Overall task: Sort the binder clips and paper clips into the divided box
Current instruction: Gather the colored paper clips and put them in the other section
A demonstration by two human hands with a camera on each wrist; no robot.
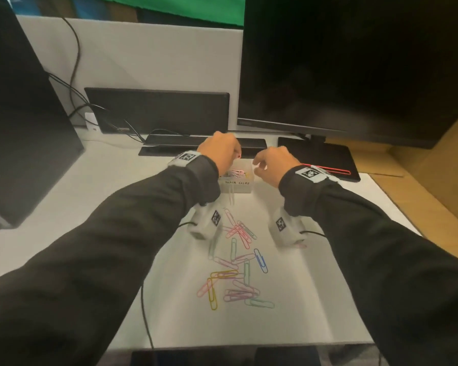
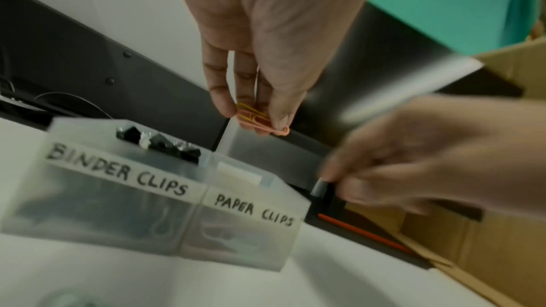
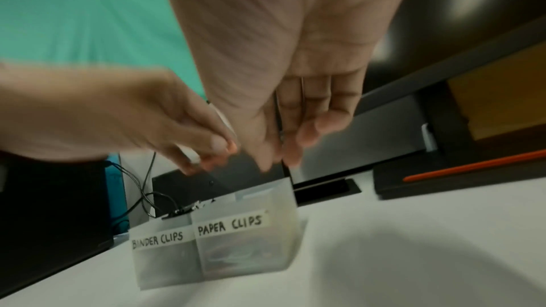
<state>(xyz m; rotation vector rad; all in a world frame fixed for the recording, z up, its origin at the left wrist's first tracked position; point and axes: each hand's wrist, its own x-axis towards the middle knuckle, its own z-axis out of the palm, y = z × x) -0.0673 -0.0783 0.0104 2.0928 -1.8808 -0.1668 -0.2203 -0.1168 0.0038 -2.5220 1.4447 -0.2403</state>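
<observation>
A frosted divided box [image 1: 237, 188] [image 2: 236, 230] [image 3: 236, 253] stands at the far end of a white sheet, labelled BINDER CLIPS on the left and PAPER CLIPS on the right. Black binder clips [image 2: 159, 142] fill the left compartment. Over the right compartment my left hand [image 1: 222, 151] [image 2: 257, 118] pinches pink and yellow paper clips [image 2: 261, 120]. My right hand [image 1: 273, 165] [image 3: 283, 146] hovers just right of the box, blurred, fingers relaxed, with nothing visible in it. Several coloured paper clips [image 1: 236, 265] lie loose on the sheet nearer me.
A dark monitor [image 1: 354, 62] rises at the back right, its base [image 1: 317, 157] carrying a red pen [image 1: 328, 170]. A flat black device [image 1: 201, 147] lies just behind the box. There is a black tower [image 1: 19, 128] at the left and cardboard [image 1: 421, 186] at the right.
</observation>
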